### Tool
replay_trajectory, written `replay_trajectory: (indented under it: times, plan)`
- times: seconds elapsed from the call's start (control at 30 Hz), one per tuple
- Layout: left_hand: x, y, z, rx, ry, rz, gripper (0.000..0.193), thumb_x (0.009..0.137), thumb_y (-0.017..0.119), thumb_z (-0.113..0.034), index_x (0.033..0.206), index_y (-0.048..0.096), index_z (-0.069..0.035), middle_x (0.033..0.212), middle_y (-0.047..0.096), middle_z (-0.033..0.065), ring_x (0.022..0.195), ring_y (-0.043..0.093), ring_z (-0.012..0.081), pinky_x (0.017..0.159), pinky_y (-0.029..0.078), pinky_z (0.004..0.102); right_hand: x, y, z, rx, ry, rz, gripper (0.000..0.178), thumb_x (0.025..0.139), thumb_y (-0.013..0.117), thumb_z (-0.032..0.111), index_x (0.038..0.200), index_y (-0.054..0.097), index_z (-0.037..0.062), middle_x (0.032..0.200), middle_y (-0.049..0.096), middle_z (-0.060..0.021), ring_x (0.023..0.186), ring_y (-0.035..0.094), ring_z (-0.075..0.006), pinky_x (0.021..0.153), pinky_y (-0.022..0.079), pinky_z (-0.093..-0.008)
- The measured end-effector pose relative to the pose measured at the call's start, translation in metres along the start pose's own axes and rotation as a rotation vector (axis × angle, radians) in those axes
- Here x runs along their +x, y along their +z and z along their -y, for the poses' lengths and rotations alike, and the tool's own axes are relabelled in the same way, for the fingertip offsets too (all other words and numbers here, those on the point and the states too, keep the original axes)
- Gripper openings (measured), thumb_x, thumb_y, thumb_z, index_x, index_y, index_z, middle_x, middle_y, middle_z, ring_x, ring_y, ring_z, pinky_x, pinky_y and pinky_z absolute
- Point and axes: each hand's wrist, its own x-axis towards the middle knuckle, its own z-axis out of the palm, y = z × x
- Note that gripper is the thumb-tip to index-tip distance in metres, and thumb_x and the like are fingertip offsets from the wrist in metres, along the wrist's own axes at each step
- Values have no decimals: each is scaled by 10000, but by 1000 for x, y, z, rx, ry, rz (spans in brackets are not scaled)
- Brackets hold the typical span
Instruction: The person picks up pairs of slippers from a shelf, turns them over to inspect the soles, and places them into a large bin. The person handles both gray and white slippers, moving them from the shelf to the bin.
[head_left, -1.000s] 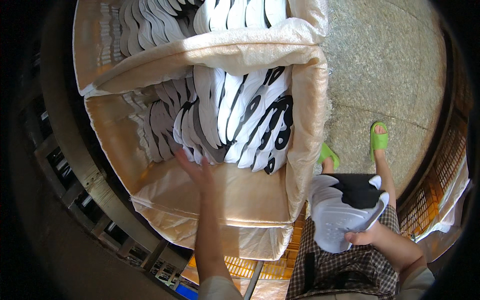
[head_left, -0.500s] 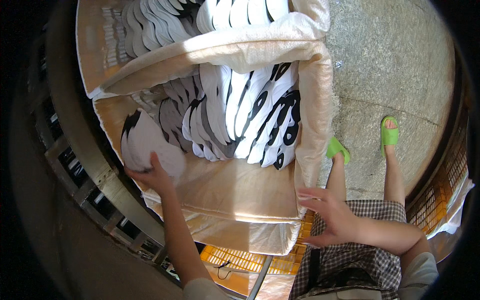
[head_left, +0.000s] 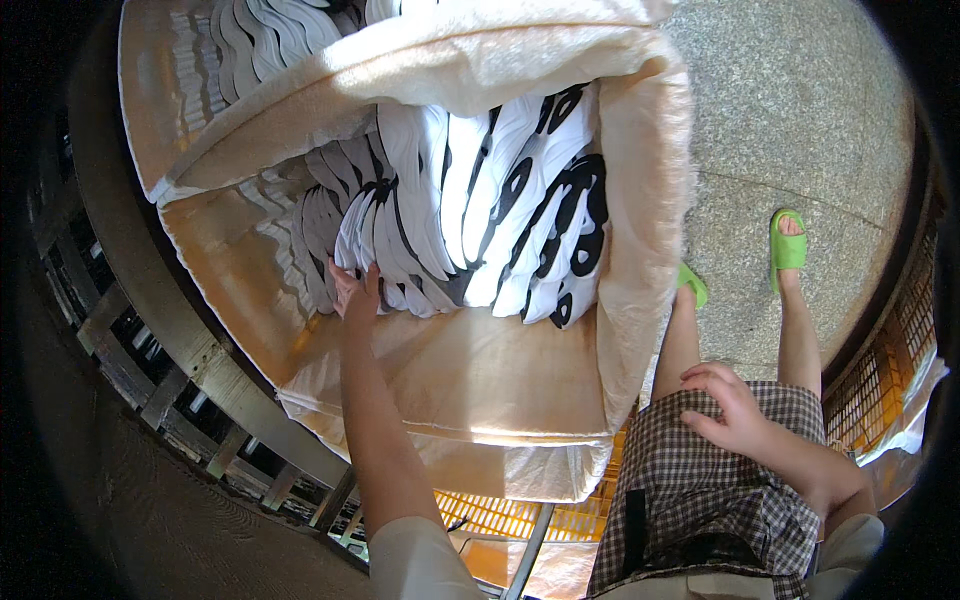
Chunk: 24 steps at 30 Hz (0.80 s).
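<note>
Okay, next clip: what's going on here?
A person's left hand is down inside a pale fabric-lined bin, its fingers at a cluster of packed, sole-shaped pieces; whether it grips any is hard to tell. The right hand holds nothing, hovering by the checked garment. Another lined bin beyond holds similar pieces.

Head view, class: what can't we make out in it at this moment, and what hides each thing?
In the head view:
- Left hand: whether its grip is closed; some fingertips are hidden among the white pieces.
- Tan bag: its floor beneath the pieces, covered by them.
- Left green sandal: partly hidden by the bag's rim.
- Farther pieces: cut off by the top edge and partly covered by the bag's rim.
</note>
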Motion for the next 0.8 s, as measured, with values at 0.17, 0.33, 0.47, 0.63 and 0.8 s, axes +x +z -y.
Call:
replay_trajectory:
  times: [0.17,0.33,0.47,0.63,0.8]
  plan:
    - [-26,-14,-34,-155,9,-289,793,887,542,-459,1378,252,92,1391,354,289,1283,362,407,1044,304,434,-22,-39,24,48,-78,-70,314,735,712,148,1008,602,38,1024,603,-128,962,585,-299,837,469,-366]
    - [-183,-46,-150,-564,107,-464,612,887,600,-238,1338,333,79,1374,363,275,1283,353,379,1056,287,444,-73,-102,61,-13,-130,-144,302,732,714,132,987,594,23,977,612,-125,915,594,-290,799,475,-361]
    - [-362,-139,-236,-884,396,118,585,862,626,-144,1350,333,-10,1328,393,150,1256,373,267,1049,304,375,-128,-115,124,-33,-139,-212,298,737,703,124,994,591,23,939,599,-131,894,588,-291,787,471,-357]
    - [-483,-336,-242,-978,905,423,577,827,686,-142,1334,421,-65,1291,525,93,1187,501,244,1015,370,359,-167,-135,192,33,-181,-186,249,753,678,95,971,593,12,912,601,-118,855,599,-242,759,477,-335]
    - [-481,-455,-161,-1905,454,-250,598,845,649,-134,1348,325,-134,1235,517,159,1043,584,312,846,501,407,-184,-158,222,-32,-243,-158,207,775,657,85,955,594,4,876,604,-110,807,605,-215,729,483,-325]
